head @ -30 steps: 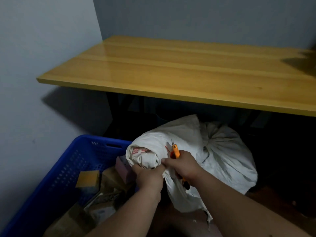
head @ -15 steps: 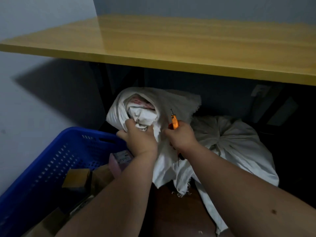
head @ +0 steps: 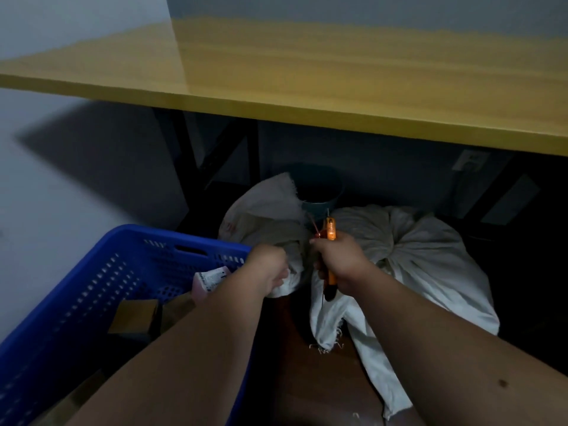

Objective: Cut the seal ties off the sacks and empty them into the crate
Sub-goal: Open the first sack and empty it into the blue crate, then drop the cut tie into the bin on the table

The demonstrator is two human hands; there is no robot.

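A yellow wooden worktop [head: 307, 72] on black legs [head: 181, 155] stands before me in a dim, grey-walled corner [head: 61, 179], with a wall socket [head: 468, 160] beneath it.

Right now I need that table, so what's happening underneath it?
A person is emptying sacks into the blue crate. The left hand grips a white sack beside the crate's rim; the right hand holds an orange cutter and sack cloth. A second, tied sack lies behind. Boxes are already in the crate.
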